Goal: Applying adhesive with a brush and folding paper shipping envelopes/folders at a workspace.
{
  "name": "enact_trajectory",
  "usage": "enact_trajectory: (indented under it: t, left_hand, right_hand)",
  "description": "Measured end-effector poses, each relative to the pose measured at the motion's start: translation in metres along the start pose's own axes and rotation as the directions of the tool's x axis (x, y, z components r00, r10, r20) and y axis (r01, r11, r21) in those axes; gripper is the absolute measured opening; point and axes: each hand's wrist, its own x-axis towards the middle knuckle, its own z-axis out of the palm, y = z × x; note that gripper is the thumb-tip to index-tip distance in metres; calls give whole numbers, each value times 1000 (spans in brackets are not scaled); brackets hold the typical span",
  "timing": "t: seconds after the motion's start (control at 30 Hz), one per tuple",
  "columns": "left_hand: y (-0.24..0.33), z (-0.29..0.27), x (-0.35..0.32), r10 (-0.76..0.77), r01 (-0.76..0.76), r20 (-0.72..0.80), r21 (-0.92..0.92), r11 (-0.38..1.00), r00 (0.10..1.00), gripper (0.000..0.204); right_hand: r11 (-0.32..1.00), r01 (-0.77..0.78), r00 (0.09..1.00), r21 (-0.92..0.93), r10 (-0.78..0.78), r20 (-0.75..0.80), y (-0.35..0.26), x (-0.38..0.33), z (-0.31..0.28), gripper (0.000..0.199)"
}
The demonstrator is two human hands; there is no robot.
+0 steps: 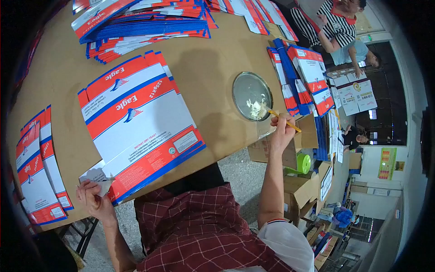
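Observation:
My right hand (283,129) is closed round a thin yellow stick (294,127). Its far end meets a lump of white paste (257,109) on a round, shallow grey dish (250,86); whether that end has bristles, I cannot tell. In front of me lies a flat, unfolded carton (140,122) in red, white and blue, printed side up. At its near left corner my left hand (96,201) has its fingers curled, pinching a small white flap (105,187) that seems to belong to the carton.
Flat cartons lie in a pile (149,27) at the far side and a smaller stack (38,167) at left. More folded cartons (310,77) stand right of the dish. Below the table's right edge are brown boxes (301,192) and a green round container (303,163). Co-workers (333,27) are beyond.

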Motion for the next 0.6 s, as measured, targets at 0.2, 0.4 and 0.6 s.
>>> enact_trajectory:
  t: [0.2,0.4,0.6]
  left_hand:
    - [-1,-1,-2,9,-9,-6,38,999,1000,27]
    - [1,-1,-1,15,-15,-2,36,999,1000,27]
    - [-2,-2,-2,3,-3,0,25,1000,1000,27]
  right_hand:
    - [990,-34,996,-134,44,78,22,13,8,22]
    - [930,48,986,-364,13,164,23,13,19,24]
    - [966,30,994,-259,-2,110,14,8,14,24]
